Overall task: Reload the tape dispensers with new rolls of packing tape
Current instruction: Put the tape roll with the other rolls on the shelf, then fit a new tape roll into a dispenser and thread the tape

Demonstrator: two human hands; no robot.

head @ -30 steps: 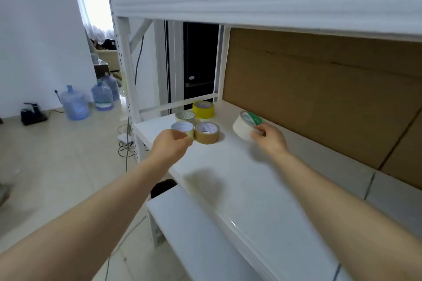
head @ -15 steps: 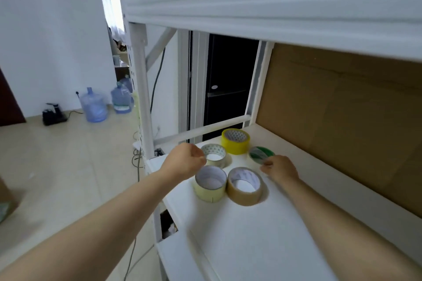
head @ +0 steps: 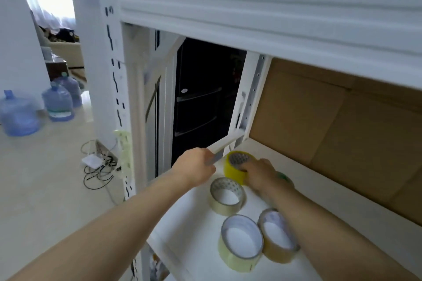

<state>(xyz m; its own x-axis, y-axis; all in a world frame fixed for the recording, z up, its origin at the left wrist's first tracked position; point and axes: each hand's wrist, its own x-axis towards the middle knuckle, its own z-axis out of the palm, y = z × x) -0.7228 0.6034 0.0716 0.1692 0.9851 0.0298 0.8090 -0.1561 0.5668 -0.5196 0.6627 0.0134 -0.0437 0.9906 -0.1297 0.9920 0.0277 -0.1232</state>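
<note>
Several tape rolls lie flat on the white shelf. My right hand grips the yellow roll at the shelf's far left end, fingertips on its core. A roll with a green core peeks out from behind my right wrist. Nearer me sit a clear roll, a pale yellowish roll and a brown roll, the last two touching. My left hand hovers as a closed fist just left of the yellow roll, holding nothing. No tape dispenser is in view.
The upper shelf's white beam hangs low overhead. A white upright and a crossbar bound the shelf's left end. Brown cardboard backs the shelf. Water jugs and cables are on the floor to the left.
The view has moved closer and lower over the rolls. My right hand left the green-core roll and moved onto the yellow roll. My left fist moved forward alongside it.
</note>
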